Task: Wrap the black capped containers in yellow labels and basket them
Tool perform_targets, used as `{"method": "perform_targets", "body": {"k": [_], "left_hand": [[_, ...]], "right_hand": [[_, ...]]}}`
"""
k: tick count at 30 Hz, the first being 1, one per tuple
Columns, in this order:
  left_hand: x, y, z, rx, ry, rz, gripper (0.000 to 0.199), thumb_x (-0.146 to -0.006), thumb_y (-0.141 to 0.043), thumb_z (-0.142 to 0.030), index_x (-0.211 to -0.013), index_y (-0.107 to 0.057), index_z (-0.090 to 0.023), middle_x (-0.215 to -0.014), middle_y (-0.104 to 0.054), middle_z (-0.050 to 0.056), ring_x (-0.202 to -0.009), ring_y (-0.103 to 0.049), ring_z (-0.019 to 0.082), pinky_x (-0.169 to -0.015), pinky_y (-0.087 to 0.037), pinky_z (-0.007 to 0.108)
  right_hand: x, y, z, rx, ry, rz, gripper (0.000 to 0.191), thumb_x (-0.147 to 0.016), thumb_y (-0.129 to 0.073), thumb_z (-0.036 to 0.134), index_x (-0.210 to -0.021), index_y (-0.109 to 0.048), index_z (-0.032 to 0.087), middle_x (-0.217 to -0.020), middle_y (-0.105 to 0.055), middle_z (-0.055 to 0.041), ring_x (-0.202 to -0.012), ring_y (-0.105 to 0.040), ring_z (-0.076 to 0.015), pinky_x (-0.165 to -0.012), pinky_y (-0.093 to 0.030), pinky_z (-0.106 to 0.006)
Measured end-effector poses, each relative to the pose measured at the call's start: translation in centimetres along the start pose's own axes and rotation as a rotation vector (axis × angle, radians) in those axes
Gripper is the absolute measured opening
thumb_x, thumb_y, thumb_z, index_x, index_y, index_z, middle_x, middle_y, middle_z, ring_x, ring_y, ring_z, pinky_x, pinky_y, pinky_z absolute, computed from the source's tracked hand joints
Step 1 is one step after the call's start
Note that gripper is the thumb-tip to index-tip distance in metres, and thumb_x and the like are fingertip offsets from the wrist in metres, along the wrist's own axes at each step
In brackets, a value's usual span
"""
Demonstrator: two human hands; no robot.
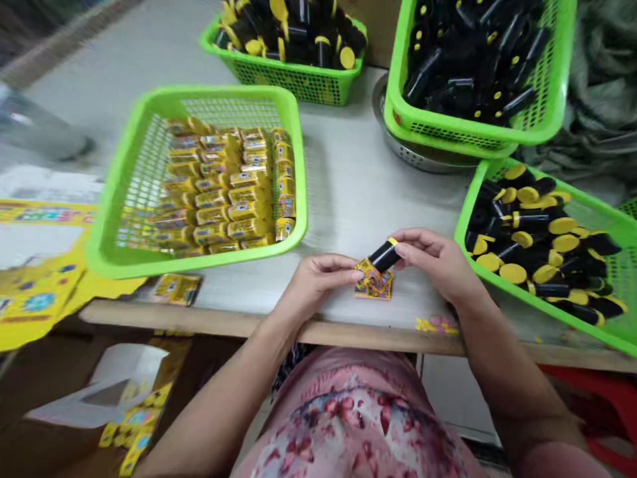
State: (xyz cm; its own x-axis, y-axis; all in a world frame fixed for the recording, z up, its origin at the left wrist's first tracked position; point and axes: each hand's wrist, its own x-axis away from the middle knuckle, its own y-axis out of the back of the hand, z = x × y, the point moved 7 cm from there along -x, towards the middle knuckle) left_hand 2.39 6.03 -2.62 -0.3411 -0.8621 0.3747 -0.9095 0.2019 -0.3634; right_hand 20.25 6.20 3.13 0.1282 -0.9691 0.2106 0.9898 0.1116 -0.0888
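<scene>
Between my hands, a black tube with a yellow cap (384, 255) tilts up above a yellow printed card (373, 282), whose lower part rests on the table. My right hand (432, 260) pinches the tube near its capped end. My left hand (313, 282) has its fingertips against the card and the tube's lower end, where the fingers hide part of both. To the right, a green plastic basket (478, 199) holds loose black tubes with yellow caps. Left of my hands, another green basket (223, 93) holds rows of yellow printed boxes.
Two more green baskets of black tubes stand at the back, one on a steel basin (393, 126). A wooden table edge (249, 322) runs below my hands. Yellow printed sheets (34, 265) lie at left, above a cardboard box (114, 392).
</scene>
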Motion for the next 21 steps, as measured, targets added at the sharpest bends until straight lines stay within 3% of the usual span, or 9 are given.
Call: {"method": "perform_targets", "body": {"k": [5, 11, 17, 21], "left_hand": [[0.0, 0.3, -0.3, 0.006, -0.063, -0.059, 0.02, -0.054, -0.092, -0.028, -0.07, -0.081, -0.022, -0.075, -0.08, 0.003, -0.066, -0.067, 0.013, -0.074, -0.051, 0.025], [0.5, 0.3, -1.0, -0.114, -0.149, -0.08, 0.015, -0.064, -0.088, -0.03, -0.074, -0.082, -0.021, -0.081, -0.08, 0.003, -0.074, -0.069, 0.015, -0.078, -0.053, 0.026], [0.5, 0.1, -0.7, -0.053, -0.115, -0.038, 0.017, -0.067, -0.087, -0.034, -0.078, -0.082, -0.022, -0.084, -0.081, 0.004, -0.058, -0.066, 0.011, -0.06, -0.055, 0.023], [0.4, 0.2, -0.7, -0.015, -0.127, -0.045, 0.015, -0.07, -0.086, -0.033, -0.08, -0.082, -0.023, -0.086, -0.081, 0.004, -0.069, -0.071, 0.013, -0.071, -0.058, 0.023]], "right_hand": [[-0.2, 0.9, -0.4, 0.043, -0.028, -0.054, 0.038, -0.067, -0.085, 0.045, -0.091, -0.071, 0.019, -0.076, -0.073, 0.0004, -0.061, -0.067, -0.0107, -0.065, -0.061, -0.028], [-0.3, 0.2, -1.9, -0.06, -0.159, 0.012, 0.041, -0.066, -0.086, 0.048, -0.088, -0.069, 0.019, -0.075, -0.074, -0.0007, -0.062, -0.07, -0.0123, -0.063, -0.062, -0.027], [-0.1, -0.6, -2.4, -0.207, -0.263, 0.071, 0.04, -0.065, -0.088, 0.045, -0.086, -0.069, 0.018, -0.076, -0.075, -0.0009, -0.062, -0.071, -0.0116, -0.063, -0.062, -0.023], [-0.1, -0.5, -2.4, -0.197, -0.247, 0.062, 0.038, -0.068, -0.087, 0.042, -0.089, -0.067, 0.019, -0.078, -0.076, -0.0009, -0.065, -0.073, -0.0124, -0.065, -0.063, -0.024]]}}
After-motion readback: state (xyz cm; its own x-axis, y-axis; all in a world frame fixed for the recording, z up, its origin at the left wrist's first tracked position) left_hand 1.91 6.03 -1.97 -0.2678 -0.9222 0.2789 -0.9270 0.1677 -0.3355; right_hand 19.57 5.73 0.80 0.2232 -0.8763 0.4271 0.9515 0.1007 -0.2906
